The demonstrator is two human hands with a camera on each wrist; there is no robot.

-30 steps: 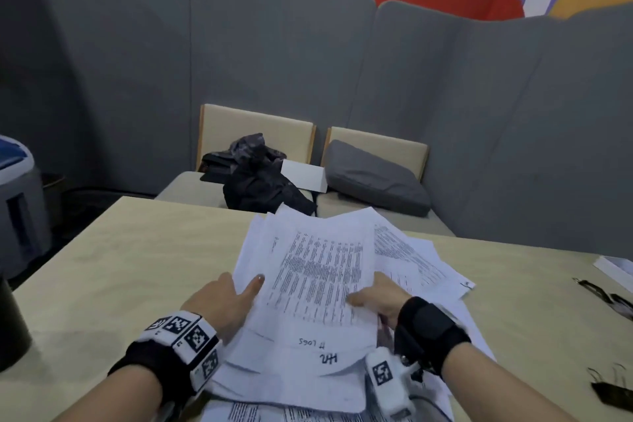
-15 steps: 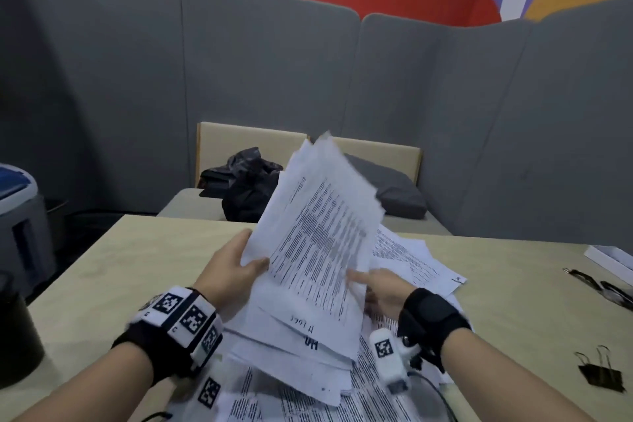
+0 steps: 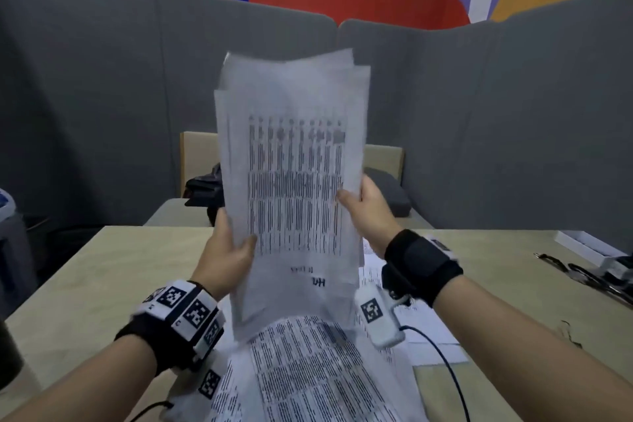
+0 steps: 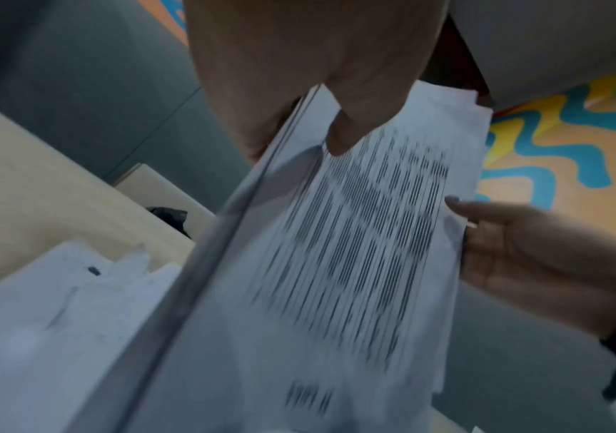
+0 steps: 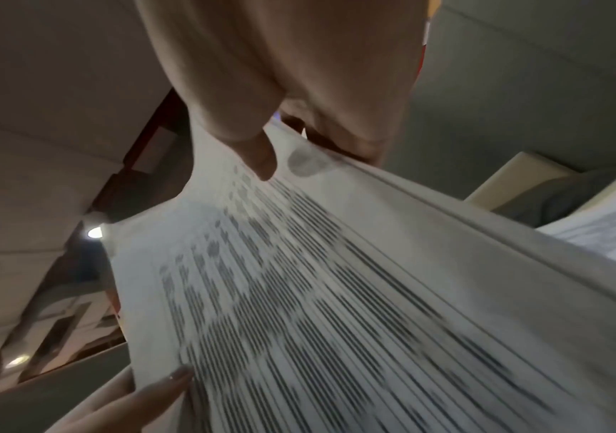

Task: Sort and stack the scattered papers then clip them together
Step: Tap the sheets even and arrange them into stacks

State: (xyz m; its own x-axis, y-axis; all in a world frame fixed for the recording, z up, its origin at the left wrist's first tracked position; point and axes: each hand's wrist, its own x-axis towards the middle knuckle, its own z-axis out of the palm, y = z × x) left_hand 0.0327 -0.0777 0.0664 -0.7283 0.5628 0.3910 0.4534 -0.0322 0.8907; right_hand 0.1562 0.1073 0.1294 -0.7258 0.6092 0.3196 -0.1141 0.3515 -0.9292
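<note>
A stack of papers [image 3: 291, 181] stands upright above the table [image 3: 102, 271], between the left hand [image 3: 226, 250] and the right hand [image 3: 371, 212]. More sheets [image 3: 308, 370] lie on the table below it. Clips [image 3: 582, 274] lie far right; a bench [image 3: 178, 212] sits behind.

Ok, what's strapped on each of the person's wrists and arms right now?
Both forearms are bare, no sleeves. The left wrist band is black with white blocks bearing square black-and-white markers. The right wrist band is black fabric; a white marker-tagged module hangs below it, trailing a black cable.
</note>
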